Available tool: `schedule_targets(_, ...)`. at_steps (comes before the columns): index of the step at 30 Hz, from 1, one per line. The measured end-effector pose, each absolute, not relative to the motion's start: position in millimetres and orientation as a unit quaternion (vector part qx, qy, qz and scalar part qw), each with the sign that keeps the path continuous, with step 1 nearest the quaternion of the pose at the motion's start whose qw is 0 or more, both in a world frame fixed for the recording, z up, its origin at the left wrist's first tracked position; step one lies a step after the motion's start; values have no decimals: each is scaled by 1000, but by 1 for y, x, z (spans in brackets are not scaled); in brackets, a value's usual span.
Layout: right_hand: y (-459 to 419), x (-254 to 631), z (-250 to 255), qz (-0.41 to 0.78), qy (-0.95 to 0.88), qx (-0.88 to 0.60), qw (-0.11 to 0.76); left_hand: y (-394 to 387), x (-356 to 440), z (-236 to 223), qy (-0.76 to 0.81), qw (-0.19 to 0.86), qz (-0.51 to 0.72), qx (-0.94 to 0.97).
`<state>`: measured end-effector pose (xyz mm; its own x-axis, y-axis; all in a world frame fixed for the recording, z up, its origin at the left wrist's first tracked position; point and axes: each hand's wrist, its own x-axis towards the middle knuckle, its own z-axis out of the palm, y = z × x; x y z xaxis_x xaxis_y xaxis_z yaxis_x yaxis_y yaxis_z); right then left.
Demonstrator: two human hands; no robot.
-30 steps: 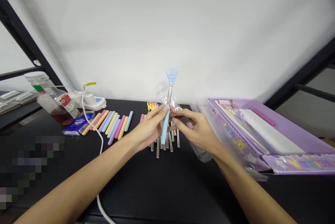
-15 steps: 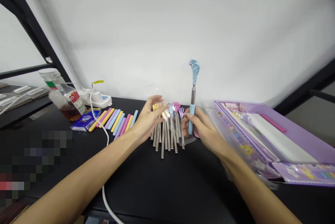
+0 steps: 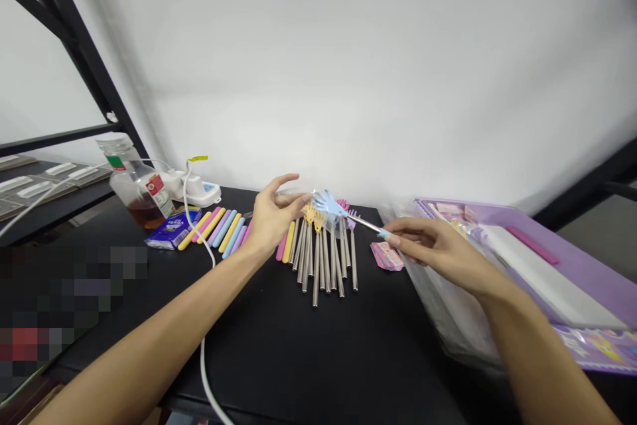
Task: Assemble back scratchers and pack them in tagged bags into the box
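Observation:
My right hand [image 3: 438,247] pinches the light-blue handle end of a blue back scratcher [image 3: 343,211]. Its claw head points left and hovers low over a pile of metal-shafted scratchers [image 3: 318,262] on the black table [image 3: 308,352]. My left hand [image 3: 271,219] is raised at the pile's left edge, thumb and fingers closed on a thin clear plastic sleeve [image 3: 297,194] that is hard to make out. The scratcher's head is a short way right of my left thumb.
Coloured foam handles [image 3: 223,229] lie in a row left of the pile. Beyond them are a blue packet [image 3: 172,226], a bottle [image 3: 132,189], a power strip [image 3: 196,189] and its white cable [image 3: 202,359]. A pink pack [image 3: 388,256] and a purple box [image 3: 527,249] in plastic sit right.
The hands have parted: the right took the blue scratcher away rightward and tipped it from upright to nearly flat, head pointing left. The left hand kept the clear sleeve.

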<state>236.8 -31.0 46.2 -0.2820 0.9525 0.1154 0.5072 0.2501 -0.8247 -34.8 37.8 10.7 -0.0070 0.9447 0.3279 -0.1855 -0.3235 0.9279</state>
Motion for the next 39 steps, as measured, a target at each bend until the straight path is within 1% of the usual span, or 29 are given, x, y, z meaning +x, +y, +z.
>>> schedule_targets(2,-32,247,50,320,-731,-526,294,36,-35,13,352,476,618,518)
schedule_targets(8,-33,272,51,290,-748,-563,198,34,-34,17,366,469,629,500)
schedule_targets(12,-33,276,50,304,-743,-571,171,35,-34,16,368,460,638,496)
schedule_targets(16,-34,270,53,290,-739,-582,177,34,-34,16,385,443,635,503)
schedule_targets(20,-33,266,52,274,-746,-573,201,31,-32,18,392,434,629,513)
schedule_targets(24,-33,265,50,312,-748,-546,212,32,-32,17,392,430,628,517)
schedule_targets(30,-35,264,52,356,-734,-549,183,34,-34,14,385,410,636,528)
schedule_targets(34,-32,264,50,337,-740,-550,191,33,-32,14,391,414,627,532)
schedule_targets(39,-29,268,45,279,-747,-549,252,32,-33,16,398,398,627,539)
